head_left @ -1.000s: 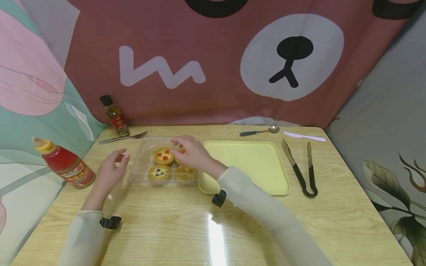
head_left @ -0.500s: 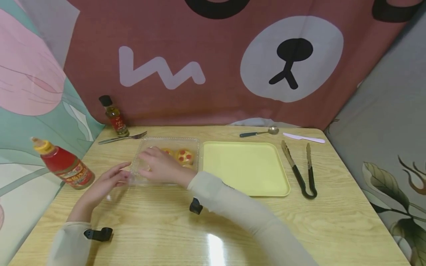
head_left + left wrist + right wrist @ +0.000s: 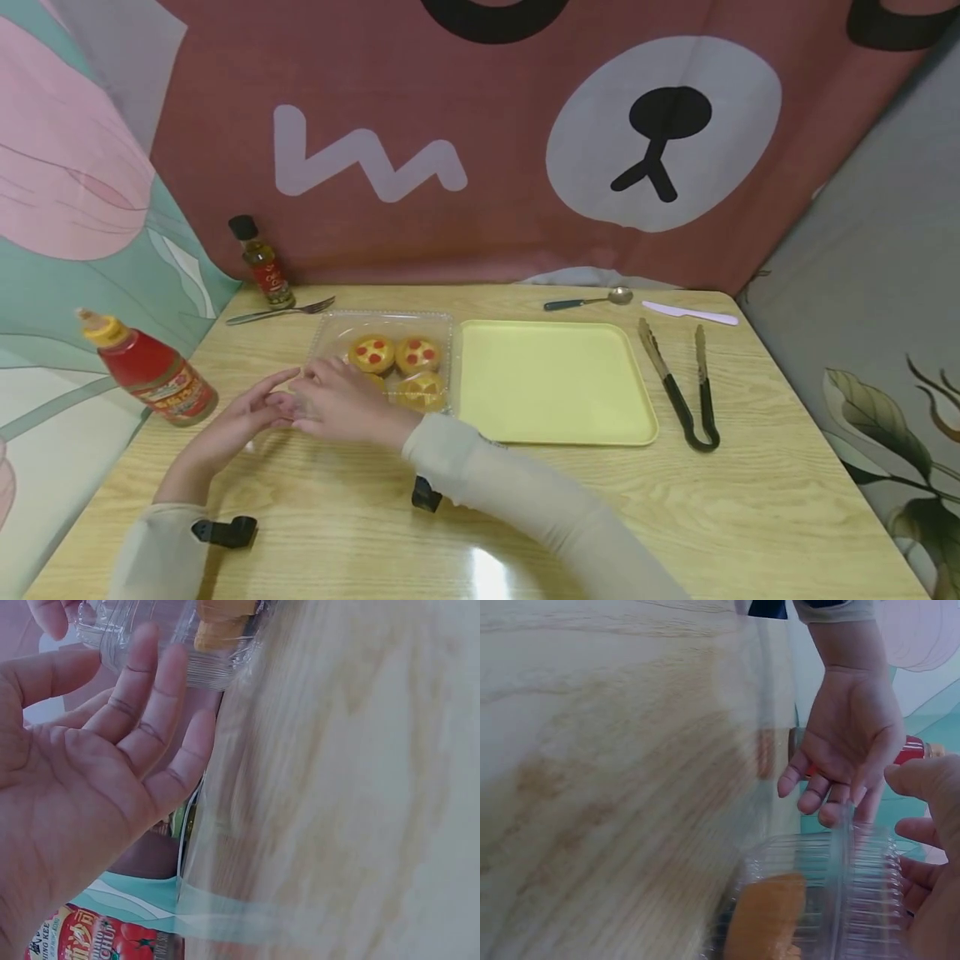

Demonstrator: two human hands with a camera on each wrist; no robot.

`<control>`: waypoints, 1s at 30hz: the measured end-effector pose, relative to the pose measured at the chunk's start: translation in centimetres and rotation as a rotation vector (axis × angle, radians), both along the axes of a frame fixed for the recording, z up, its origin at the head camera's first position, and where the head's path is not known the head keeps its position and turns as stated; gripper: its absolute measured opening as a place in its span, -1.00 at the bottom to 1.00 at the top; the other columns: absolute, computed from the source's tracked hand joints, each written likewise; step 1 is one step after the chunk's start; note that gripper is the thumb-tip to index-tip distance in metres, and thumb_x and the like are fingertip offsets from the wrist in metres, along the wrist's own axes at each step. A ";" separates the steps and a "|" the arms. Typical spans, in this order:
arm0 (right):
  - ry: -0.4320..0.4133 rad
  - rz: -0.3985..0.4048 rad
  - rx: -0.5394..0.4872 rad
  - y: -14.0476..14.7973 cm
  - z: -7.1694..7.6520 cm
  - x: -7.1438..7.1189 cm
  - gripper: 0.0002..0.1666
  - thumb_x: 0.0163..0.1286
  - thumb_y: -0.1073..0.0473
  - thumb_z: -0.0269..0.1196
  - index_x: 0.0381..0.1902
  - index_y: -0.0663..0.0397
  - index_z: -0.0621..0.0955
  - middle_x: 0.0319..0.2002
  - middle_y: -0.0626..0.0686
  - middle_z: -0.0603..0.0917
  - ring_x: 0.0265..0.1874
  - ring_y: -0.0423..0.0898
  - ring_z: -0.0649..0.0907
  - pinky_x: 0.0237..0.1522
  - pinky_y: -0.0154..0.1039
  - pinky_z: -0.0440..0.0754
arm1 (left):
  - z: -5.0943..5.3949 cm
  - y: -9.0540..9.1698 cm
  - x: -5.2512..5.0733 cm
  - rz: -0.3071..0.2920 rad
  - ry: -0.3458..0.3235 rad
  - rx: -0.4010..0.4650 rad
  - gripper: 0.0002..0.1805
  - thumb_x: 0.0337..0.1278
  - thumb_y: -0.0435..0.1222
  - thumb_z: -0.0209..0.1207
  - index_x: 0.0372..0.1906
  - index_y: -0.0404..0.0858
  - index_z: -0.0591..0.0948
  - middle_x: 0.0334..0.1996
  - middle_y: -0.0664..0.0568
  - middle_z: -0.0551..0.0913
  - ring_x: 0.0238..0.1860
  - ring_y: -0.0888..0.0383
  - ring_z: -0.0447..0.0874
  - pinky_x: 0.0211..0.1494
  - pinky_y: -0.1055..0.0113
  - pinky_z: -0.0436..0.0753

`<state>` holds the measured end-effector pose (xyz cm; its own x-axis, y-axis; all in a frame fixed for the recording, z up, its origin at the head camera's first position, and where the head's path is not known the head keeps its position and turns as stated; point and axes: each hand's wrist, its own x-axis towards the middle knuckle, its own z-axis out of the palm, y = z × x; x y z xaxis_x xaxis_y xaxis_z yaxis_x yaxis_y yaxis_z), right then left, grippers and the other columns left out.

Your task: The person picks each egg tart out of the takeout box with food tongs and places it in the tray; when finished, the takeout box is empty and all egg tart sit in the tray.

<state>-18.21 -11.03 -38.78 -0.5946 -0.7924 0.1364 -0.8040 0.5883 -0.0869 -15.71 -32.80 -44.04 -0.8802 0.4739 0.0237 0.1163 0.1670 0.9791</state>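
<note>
A clear plastic clamshell box (image 3: 442, 342) holds several small round tarts (image 3: 371, 354), some with red spots on top. At its near-left corner my two hands meet. My left hand (image 3: 238, 427) lies palm up with fingers loosely extended, its thumb at the box's rim. My right hand (image 3: 341, 404) reaches across from the right, fingers bent over the same corner and hiding part of the box. In the right wrist view its thumb stands apart from its fingers beside the ribbed plastic wall. Neither hand visibly grips the rim.
A yellow tray (image 3: 555, 383) adjoins the box. Tongs (image 3: 678, 387), a spoon (image 3: 588, 298) and a pale purple knife (image 3: 690, 312) lie to the right and behind. At left stand a ketchup bottle (image 3: 157, 371), an oil bottle (image 3: 264, 265) and a fork (image 3: 281, 311).
My right hand has moved from above the tarts leftward and down to the box's near-left corner. My left hand has come in to that corner too. The box remains in place.
</note>
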 end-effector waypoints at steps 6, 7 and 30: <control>0.020 -0.032 0.004 -0.1 -0.6 0.3 -0.47 0.32 -0.24 0.15 0.18 -0.23 0.50 0.13 -0.13 0.42 0.08 -0.21 0.35 0.13 -0.33 0.29 | -0.2 -0.3 0.1 -0.055 -0.006 0.053 -0.40 0.45 -0.45 -0.23 0.49 -0.27 -0.07 -0.05 0.12 0.58 -0.01 0.25 0.57 0.03 0.38 0.52; 0.030 -0.032 0.002 -0.2 -0.7 0.3 -0.49 0.31 -0.23 0.16 0.16 -0.24 0.51 0.10 -0.13 0.42 0.05 -0.21 0.36 0.10 -0.34 0.30 | -0.3 -0.3 0.1 -0.065 -0.006 0.062 -0.39 0.44 -0.47 -0.24 0.49 -0.27 -0.08 -0.05 0.11 0.57 0.00 0.25 0.57 0.04 0.37 0.52; 0.262 -0.023 -0.049 -0.4 -1.5 0.3 -0.65 0.34 -0.12 0.18 0.04 -0.25 0.59 -0.11 -0.12 0.50 -0.17 -0.21 0.44 -0.23 -0.38 0.38 | -0.7 -0.3 -0.2 -0.049 -0.045 0.126 -0.31 0.36 -0.53 -0.12 0.49 -0.29 -0.09 -0.16 0.13 0.65 -0.08 0.23 0.62 0.02 0.36 0.55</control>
<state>-17.92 -11.47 -40.23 -0.5521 -0.7675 0.3258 -0.7889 0.6073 0.0937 -15.88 -33.06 -44.70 -0.8575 0.5123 0.0467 0.0766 0.0373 0.9964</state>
